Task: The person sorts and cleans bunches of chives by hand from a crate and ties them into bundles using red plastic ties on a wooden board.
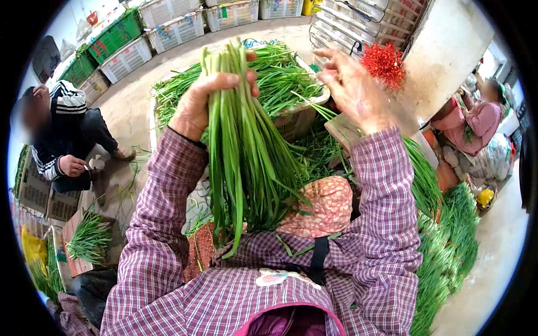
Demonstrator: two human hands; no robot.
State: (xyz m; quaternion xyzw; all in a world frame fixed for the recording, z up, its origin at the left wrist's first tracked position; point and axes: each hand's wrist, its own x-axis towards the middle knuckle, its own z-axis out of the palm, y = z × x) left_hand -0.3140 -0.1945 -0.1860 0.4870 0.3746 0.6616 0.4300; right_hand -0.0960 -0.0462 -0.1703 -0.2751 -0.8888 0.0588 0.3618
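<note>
My left hand [210, 95] is wrapped round a thick bunch of long green leafy stalks [244, 151], held near its pale upper end, with the leaves hanging down over my lap. Raised to the right of the bunch, my right hand [353, 89] is apart from it, fingers spread and somewhat blurred, with nothing visible in them. Just beyond it is a cluster of red ties [383, 65]. Behind the bunch stands a crate [297, 124] heaped with loose green stalks [280, 70].
Piled bunches of greens [443, 263] lie at the right. A seated person [70, 140] is at the left, another in pink [482, 123] at the far right. Crates [176, 31] line the back. A board with greens [89, 238] is at the lower left.
</note>
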